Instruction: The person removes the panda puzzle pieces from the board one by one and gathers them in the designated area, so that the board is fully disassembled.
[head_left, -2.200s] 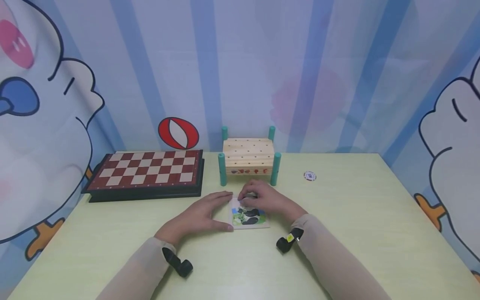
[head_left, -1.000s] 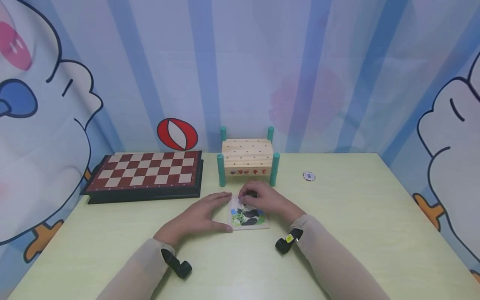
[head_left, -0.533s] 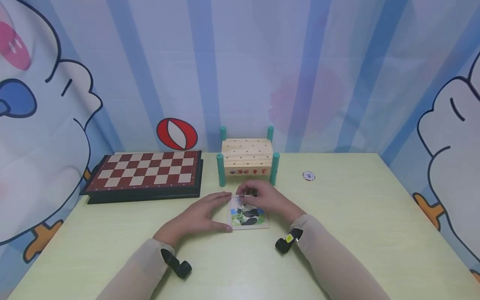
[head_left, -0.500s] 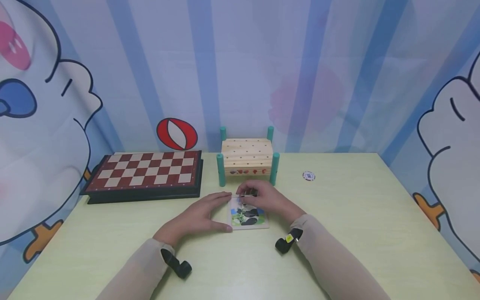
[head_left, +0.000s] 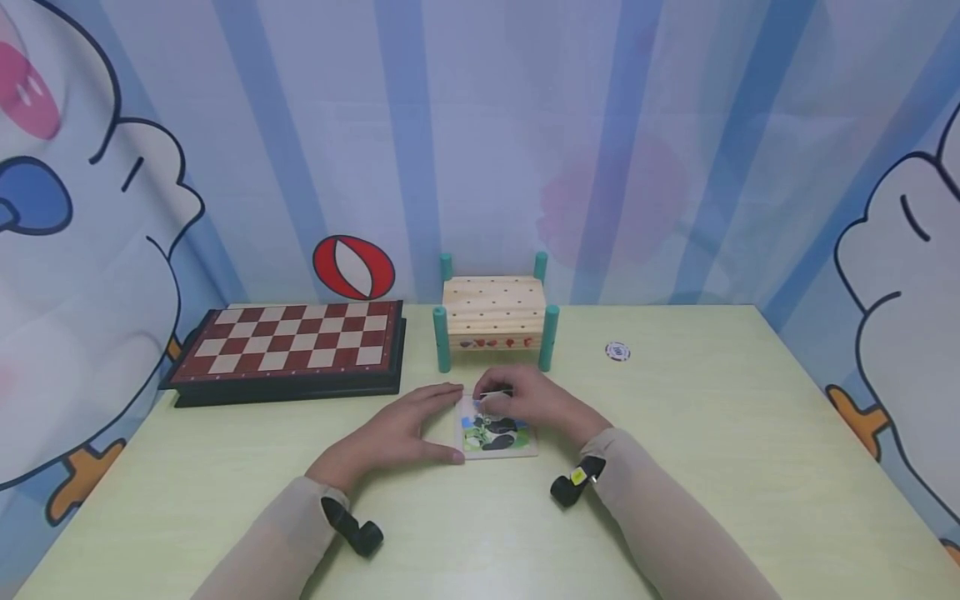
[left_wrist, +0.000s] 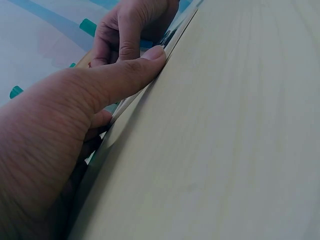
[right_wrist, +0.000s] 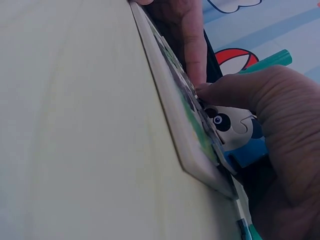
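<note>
A panda jigsaw puzzle in a thin, pale wooden tray (head_left: 501, 456) lies on the table in front of the person. At its left side, the left hand (head_left: 397, 433) spreads thumb and index finger, with fingertips at the near and far left corners. Over the puzzle's upper part, the right hand (head_left: 528, 398) pinches a puzzle piece (right_wrist: 234, 131) between thumb and fingers. Tipped up from the tray, that piece shows a panda's eye and some blue in the right wrist view. Pieces with the panda's body and green leaves lie in the tray's lower part.
A small wooden stand (head_left: 495, 304) with green posts stands just behind the puzzle. To the back left is a red-and-white checkerboard box (head_left: 292, 342). A round poker chip (head_left: 618, 352) lies at right. A striped blue curtain (head_left: 480, 150) hangs behind the table (head_left: 712, 467).
The right hand's fingers have shifted slightly, and the pinched piece now tilts up, its pale edge showing; the panda's face seen flat half a second ago is gone from the head view. The left hand stays.
</note>
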